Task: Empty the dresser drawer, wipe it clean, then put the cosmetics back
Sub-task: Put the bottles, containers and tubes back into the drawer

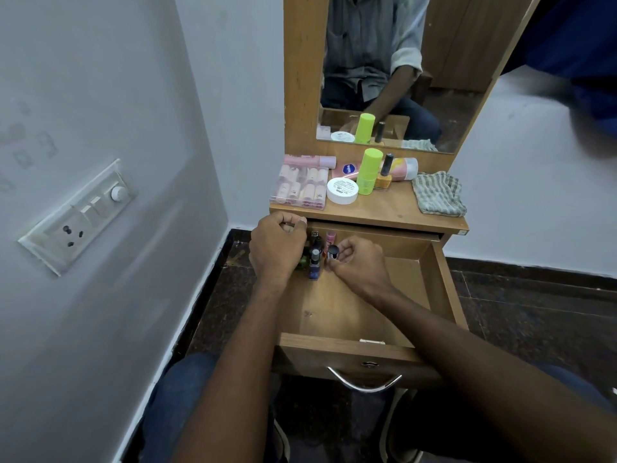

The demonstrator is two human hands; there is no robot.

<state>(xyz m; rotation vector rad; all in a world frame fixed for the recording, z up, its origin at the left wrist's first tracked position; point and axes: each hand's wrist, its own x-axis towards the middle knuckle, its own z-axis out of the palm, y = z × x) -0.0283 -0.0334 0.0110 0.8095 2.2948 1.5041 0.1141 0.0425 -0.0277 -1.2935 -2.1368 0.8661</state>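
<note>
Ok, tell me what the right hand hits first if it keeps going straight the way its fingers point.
Probably the blue bottle. The right hand, pinching a small black-capped item, points left toward the cluster in the drawer's back-left corner, with the left hand just beyond; depth is uncertain.

Home bedroom, mirrored dresser [367, 212], cosmetics [342, 191]

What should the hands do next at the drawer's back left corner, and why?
Probably set down the small black-capped item in the right hand beside the bottles clustered in the drawer, then fetch another from the dresser top, where the white jar and green tube still wait.
</note>
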